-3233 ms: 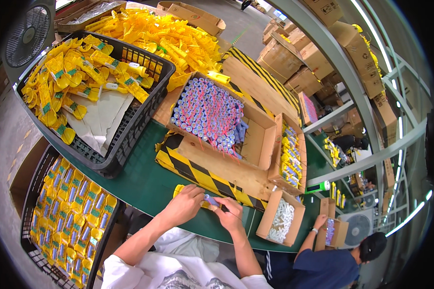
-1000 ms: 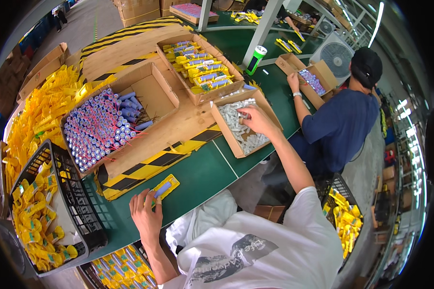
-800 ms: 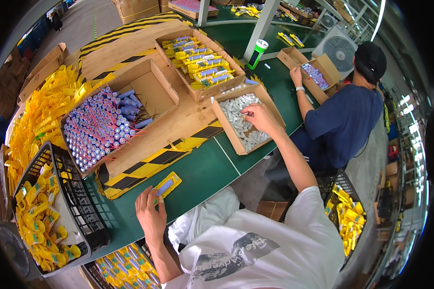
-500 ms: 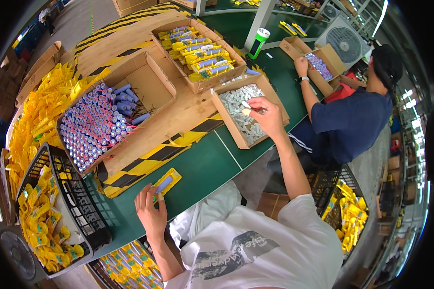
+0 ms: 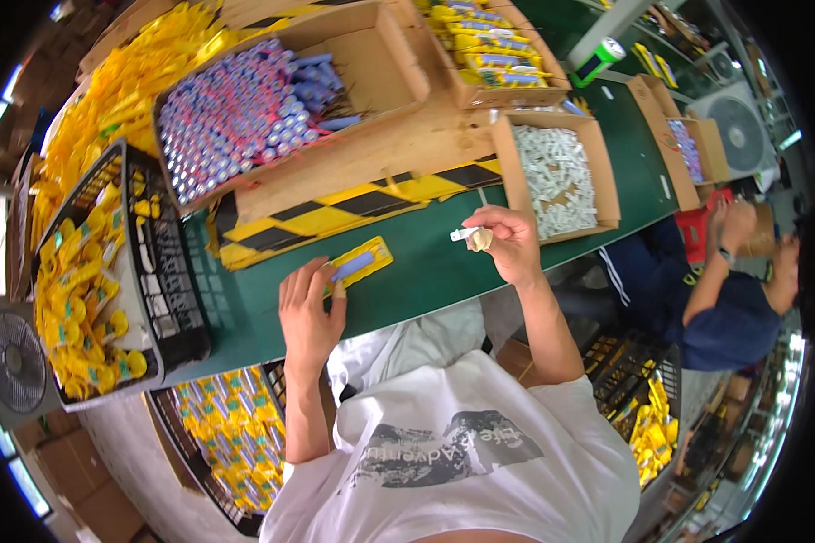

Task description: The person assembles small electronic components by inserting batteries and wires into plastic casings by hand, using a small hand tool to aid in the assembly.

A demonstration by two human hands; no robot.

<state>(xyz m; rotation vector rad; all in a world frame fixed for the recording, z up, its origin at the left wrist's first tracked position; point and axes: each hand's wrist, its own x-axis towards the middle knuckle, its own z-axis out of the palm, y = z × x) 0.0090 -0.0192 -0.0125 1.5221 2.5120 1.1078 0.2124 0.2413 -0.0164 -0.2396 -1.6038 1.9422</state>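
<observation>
My left hand [image 5: 310, 308] rests at the front edge of the green table, its thumb and fingers closed round the near end of a yellow plastic case [image 5: 377, 253]. Inside that case lies a blue cylindrical battery cell [image 5: 352, 267]; my fingers hide its lower end. Above the table my right hand [image 5: 514, 246] pinches a small white plastic piece [image 5: 463, 234] between thumb and fingertips. Something cream-coloured covers one of those fingertips. Just beyond my right hand stands a cardboard box [image 5: 608, 176] with many similar white pieces [image 5: 552, 167].
Left of me stands a black crate [image 5: 167, 262] of yellow cases. A cardboard box [image 5: 398, 50] of battery cells sits on a raised wooden board [image 5: 407, 145] with striped edging. Filled cases fill another box [image 5: 507, 95]. A co-worker [image 5: 729, 308] sits at right.
My right hand has come back from the box of white pieces, carrying one toward the yellow case. My left hand keeps its hold. The view has shifted, and the co-worker's arms have moved.
</observation>
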